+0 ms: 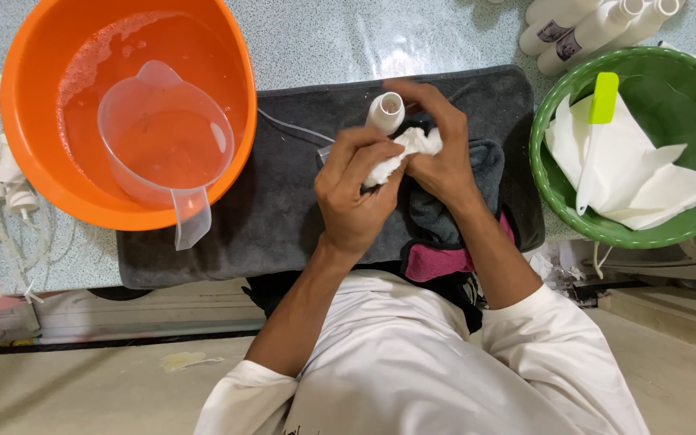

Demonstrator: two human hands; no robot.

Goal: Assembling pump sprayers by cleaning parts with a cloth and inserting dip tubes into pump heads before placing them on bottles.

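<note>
1. Bottle (386,112), white plastic with an open neck, looks empty and light, fairly stiff, and probably slippery if wet; I judge the body is the best place to take hold.
2. It is held above the dark grey towel (283,185), between the orange basin (34,161) and the green bowl (557,193).
3. Right hand (437,153) curls around the bottle from behind.
4. Left hand (356,189) pinches a soft white cloth (404,153) against the bottle's side, just below the neck.
</note>
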